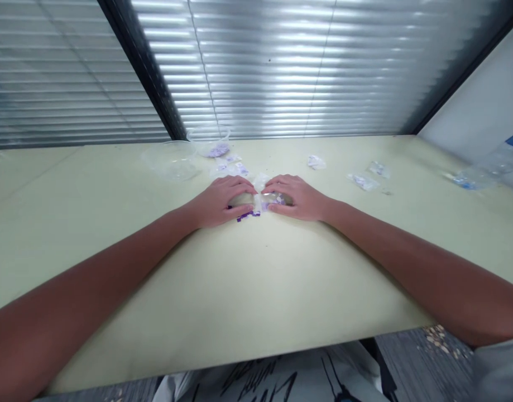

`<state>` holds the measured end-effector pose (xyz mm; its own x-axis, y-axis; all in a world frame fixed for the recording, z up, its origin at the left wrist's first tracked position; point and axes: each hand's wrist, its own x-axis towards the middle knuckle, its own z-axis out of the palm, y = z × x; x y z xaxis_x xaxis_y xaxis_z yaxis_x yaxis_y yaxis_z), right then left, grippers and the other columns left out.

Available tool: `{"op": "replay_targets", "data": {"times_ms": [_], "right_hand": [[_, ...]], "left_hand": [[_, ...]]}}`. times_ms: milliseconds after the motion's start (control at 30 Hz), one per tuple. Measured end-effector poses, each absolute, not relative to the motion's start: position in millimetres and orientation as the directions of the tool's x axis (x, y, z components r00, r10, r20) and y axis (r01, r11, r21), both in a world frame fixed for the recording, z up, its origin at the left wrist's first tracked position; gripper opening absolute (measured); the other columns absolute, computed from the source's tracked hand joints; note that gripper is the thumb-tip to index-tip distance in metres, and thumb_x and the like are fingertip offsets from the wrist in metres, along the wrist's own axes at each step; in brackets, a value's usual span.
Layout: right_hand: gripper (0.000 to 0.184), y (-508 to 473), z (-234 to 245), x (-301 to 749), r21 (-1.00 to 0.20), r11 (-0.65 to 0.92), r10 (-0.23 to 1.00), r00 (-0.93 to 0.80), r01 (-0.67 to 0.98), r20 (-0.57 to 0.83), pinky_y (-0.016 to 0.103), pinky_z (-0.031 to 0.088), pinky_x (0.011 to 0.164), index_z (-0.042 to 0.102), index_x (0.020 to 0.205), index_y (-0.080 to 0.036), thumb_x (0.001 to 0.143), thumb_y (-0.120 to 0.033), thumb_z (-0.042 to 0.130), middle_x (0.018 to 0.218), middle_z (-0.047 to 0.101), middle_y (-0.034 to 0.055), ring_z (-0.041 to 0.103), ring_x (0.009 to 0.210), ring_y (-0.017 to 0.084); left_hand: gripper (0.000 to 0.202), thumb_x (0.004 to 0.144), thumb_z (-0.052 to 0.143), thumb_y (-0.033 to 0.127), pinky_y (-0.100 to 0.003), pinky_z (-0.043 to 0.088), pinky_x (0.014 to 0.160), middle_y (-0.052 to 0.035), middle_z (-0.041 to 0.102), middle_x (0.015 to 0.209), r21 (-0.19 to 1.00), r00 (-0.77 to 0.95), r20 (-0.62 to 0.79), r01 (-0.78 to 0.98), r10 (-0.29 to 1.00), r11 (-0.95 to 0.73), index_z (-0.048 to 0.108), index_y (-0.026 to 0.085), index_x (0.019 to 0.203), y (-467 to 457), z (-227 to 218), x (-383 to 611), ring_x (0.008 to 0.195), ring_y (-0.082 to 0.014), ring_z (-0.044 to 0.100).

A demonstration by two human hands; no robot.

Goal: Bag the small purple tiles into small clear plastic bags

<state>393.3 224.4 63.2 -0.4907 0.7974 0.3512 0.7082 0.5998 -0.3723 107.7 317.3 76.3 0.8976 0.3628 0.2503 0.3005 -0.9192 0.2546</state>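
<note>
Pinching a light, slippery plastic bag [260,187], the left grip [223,201] and right grip [293,196] close on it from both sides, best held at its edges.

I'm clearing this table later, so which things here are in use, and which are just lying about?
In use: left hand; right hand; clear plastic bag; purple pieces.

Lying about: two clear plastic bowls; small plastic packets; plastic bottle.
</note>
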Motion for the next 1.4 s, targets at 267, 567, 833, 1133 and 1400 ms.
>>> {"op": "replay_targets", "data": {"times_ms": [267, 567, 833, 1133, 1400], "right_hand": [[0.042, 224.1, 63.0, 392.5, -0.384, 0.586, 0.808, -0.48, 0.714, 0.34, 0.055, 0.039, 0.119, 0.07, 0.138, -0.03, 0.104, -0.054, 0.062, 0.144, 0.068, 0.0105, 0.062, 0.134, 0.034], [0.038, 222.9, 63.2, 390.4, -0.396, 0.578, 0.814, -0.466, 0.714, 0.348, 0.053, 0.039, 0.12, 0.07, 0.136, -0.029, 0.106, -0.051, 0.061, 0.144, 0.069, 0.0093, 0.062, 0.135, 0.031], [0.035, 223.9, 62.6, 389.6, -0.409, 0.564, 0.823, -0.448, 0.717, 0.349, 0.051, 0.039, 0.119, 0.071, 0.131, -0.028, 0.105, -0.05, 0.062, 0.142, 0.071, 0.0092, 0.062, 0.135, 0.031], [0.03, 225.0, 57.6, 390.0, -0.39, 0.469, 0.867, -0.328, 0.792, 0.376, 0.052, 0.034, 0.119, 0.069, 0.128, -0.027, 0.102, -0.043, 0.065, 0.136, 0.073, 0.0082, 0.064, 0.131, 0.03], [0.026, 225.7, 59.6, 389.9, -0.422, 0.515, 0.827, -0.303, 0.746, 0.474, 0.05, 0.04, 0.114, 0.07, 0.124, -0.028, 0.102, -0.038, 0.063, 0.122, 0.075, 0.0074, 0.066, 0.122, 0.029]], "left_hand": [[0.041, 0.107, 0.056, 0.053, -0.047, 0.041, 0.117, -0.0086, 0.069, 0.141, 0.255, 0.894, 0.267, 0.295, 0.361, -0.921, 0.069, 0.026, 0.136, 313.1, 79.7, 108.5, 0.132, -0.0306, 0.062], [0.035, 0.105, 0.059, 0.046, -0.048, 0.042, 0.117, -0.0074, 0.073, 0.135, 0.232, 0.877, 0.31, 0.304, 0.367, -0.924, 0.072, 0.026, 0.13, 312.6, 78.3, 105.8, 0.13, -0.0302, 0.064], [0.017, 0.104, 0.061, 0.037, -0.046, 0.041, 0.113, -0.0034, 0.077, 0.12, 0.199, 0.843, 0.376, 0.331, 0.384, -0.922, 0.072, 0.026, 0.111, 313.3, 76.1, 104.9, 0.122, -0.027, 0.067], [0.017, 0.107, 0.057, 0.033, -0.044, 0.045, 0.106, -0.004, 0.077, 0.109, 0.208, 0.853, 0.39, 0.286, 0.348, -0.935, 0.068, 0.024, 0.097, 311.3, 79.8, 106.0, 0.111, -0.0244, 0.068], [0.035, 0.109, 0.057, 0.047, -0.046, 0.046, 0.112, -0.0079, 0.073, 0.13, 0.231, 0.851, 0.375, 0.298, 0.367, -0.926, 0.068, 0.026, 0.135, 307.4, 81.9, 103.8, 0.126, -0.0294, 0.065]]}}
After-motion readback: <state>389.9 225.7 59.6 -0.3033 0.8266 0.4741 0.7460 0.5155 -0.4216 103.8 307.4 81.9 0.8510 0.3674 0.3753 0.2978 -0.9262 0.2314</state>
